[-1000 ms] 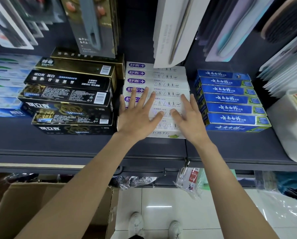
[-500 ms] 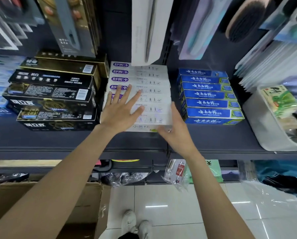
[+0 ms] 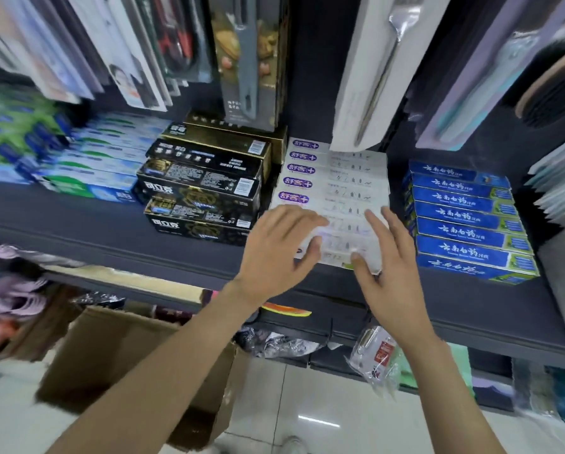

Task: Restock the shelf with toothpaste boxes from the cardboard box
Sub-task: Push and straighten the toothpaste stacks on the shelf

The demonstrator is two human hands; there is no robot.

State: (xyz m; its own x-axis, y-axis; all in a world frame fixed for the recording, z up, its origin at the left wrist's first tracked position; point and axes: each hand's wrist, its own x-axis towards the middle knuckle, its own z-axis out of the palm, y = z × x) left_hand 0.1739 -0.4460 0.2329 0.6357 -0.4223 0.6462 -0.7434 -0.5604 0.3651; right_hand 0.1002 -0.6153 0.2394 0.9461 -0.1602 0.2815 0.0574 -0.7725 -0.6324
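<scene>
7 blue boxes, 2 hands, 1 cardboard box.

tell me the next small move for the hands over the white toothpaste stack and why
Probably draw both hands back and reach down to the cardboard box for more stock. The left hand and right hand hold nothing, fingers spread over the white toothpaste boxes, which sit in a tidy stack on the shelf.

- White toothpaste boxes: stacked flat on the shelf, purple logos at their left ends, between black and blue stacks.
- Cardboard box: brown, open, on the floor below.
</scene>
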